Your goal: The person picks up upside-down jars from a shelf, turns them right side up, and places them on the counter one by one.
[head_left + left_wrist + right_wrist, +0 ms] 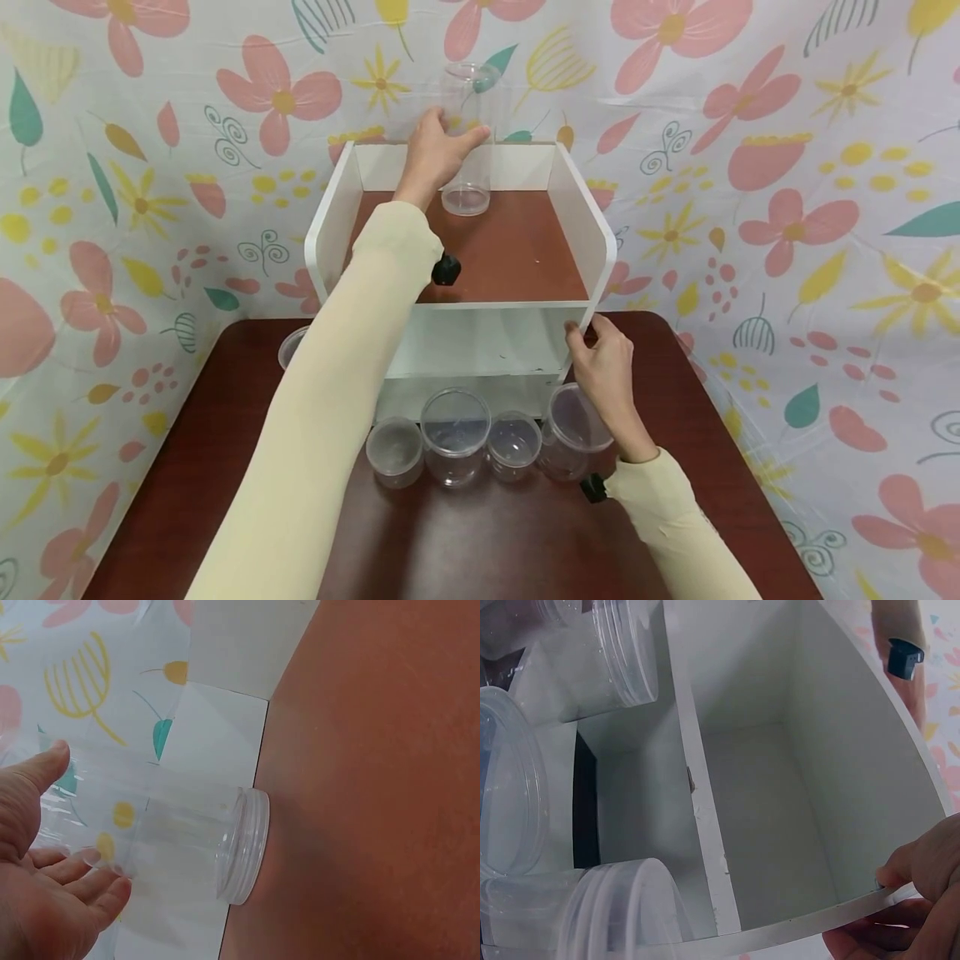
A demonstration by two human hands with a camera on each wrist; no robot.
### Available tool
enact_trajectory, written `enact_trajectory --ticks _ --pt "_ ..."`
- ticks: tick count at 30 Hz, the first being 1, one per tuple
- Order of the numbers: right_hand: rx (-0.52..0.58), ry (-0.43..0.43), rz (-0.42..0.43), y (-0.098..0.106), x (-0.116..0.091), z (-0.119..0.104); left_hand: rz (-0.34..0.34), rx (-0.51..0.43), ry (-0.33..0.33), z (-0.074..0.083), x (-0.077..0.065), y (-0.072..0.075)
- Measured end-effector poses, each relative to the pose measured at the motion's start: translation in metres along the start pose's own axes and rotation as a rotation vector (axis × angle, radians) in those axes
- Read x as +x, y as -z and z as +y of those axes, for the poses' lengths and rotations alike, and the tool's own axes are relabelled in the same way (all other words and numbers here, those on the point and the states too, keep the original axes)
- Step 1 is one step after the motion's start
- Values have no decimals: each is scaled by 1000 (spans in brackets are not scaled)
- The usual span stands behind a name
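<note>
At the back of the white shelf unit's brown top board (517, 258) is a tall clear jar (467, 179), upright. My left hand (435, 154) holds its upper part, thumb on one side and fingers curled on the other. In the left wrist view the jar's ridged clear end (246, 847) meets the brown board. Lower down, my right hand (606, 367) grips the front edge of the unit's right side panel (585, 221). The right wrist view has the thumb inside that panel edge (817, 921) and the fingers outside.
Several clear lidded jars of different sizes stand before the unit, among them a larger one (456, 437) and a small one (394, 454). Another jar (289, 347) shows partly behind my left sleeve. The unit's middle compartment (480, 342) faces me; a flowered cloth hangs behind.
</note>
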State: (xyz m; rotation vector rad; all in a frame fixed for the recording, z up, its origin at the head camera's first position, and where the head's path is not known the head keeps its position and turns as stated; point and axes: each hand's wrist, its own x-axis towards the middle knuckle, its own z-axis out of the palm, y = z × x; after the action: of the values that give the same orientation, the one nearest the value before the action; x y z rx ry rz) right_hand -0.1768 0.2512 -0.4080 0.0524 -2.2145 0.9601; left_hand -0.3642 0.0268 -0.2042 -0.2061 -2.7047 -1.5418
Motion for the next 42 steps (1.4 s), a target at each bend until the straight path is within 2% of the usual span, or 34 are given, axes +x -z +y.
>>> enact_trajectory --ticks 5,12,22,33,42 --pt "2 1 -1 -1 1 -1 14 -40 -5 -3 -3 4" --pt "3 14 5 0 2 0 0 -67 -13 -5 -9 13" --pt "-4 12 10 1 2 3 -36 -81 -56 -3 -33 25" --pt "-14 3 0 3 4 8 -96 -216 -100 -10 -66 43" --pt "-5 4 2 4 3 10 -112 -352 -134 -18 -82 55"
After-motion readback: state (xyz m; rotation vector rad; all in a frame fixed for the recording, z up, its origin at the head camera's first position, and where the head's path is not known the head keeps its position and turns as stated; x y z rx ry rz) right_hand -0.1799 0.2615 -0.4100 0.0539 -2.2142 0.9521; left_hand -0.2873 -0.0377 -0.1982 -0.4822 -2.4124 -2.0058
